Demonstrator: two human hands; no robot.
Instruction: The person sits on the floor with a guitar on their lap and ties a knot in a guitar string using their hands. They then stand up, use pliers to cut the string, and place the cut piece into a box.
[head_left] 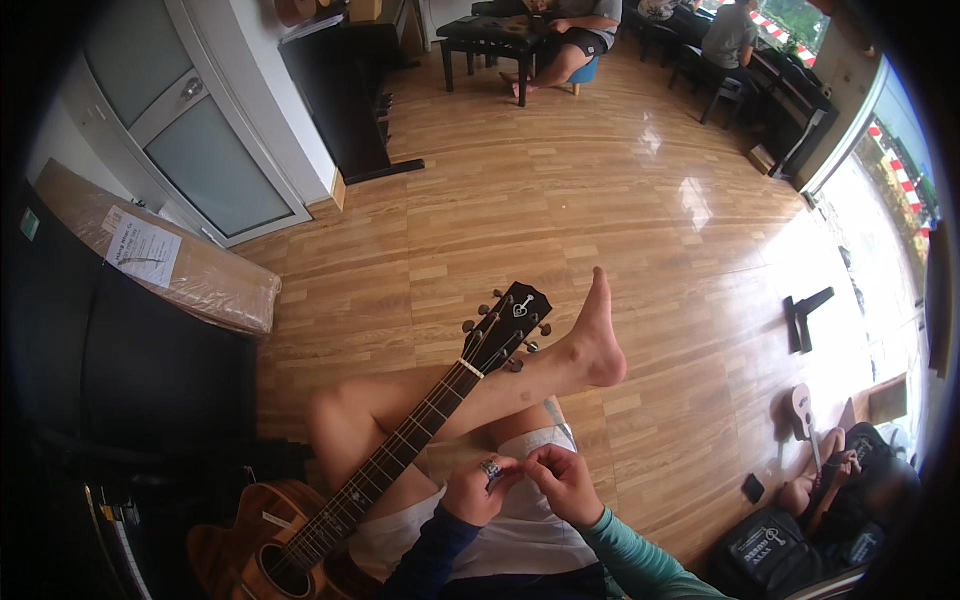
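Over my white shorts, my left hand [481, 491] and my right hand [567, 484] meet at the fingertips, both closed in a pinch. Whatever lies between the fingers is too small to make out. A silvery metal piece [490, 469] shows at the left hand's fingers; whether it is worn or held I cannot tell. To the left of my hands, an acoustic guitar [405, 443] leans diagonally across my lap. Its dark headstock [506, 325] with metal tuning pegs points up and away, next to my bare shin. Neither hand touches the guitar.
A long wrapped carton [180, 262] lies at left, on a black surface [130, 350]. Ahead stand a black bench [488, 36] and an upright piano [340, 100]. At lower right, a seated person holds a small guitar [804, 410], near a phone [753, 488] and black bag [768, 548].
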